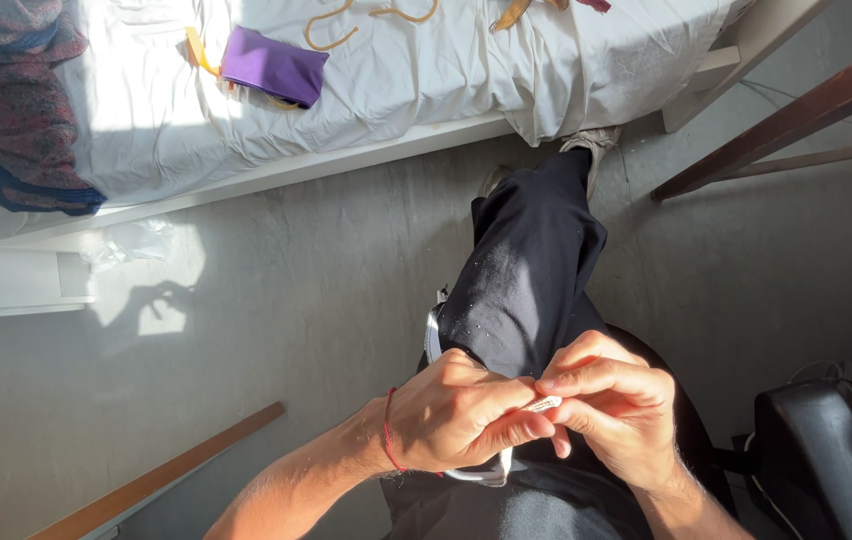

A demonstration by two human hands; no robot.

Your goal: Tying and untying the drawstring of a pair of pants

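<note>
Small white strip [544,404] between both hands' fingertips [536,425]

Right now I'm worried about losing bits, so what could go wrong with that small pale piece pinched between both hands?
1. The small pale piece is held only at the fingertips of the left hand and right hand; a slip could drop it.
2. It sits over the dark trouser leg and grey floor, so it might roll away.

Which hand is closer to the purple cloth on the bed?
Left. The left hand sits below the purple cloth, nearer its side; the right hand is farther right, across the leg.
</note>
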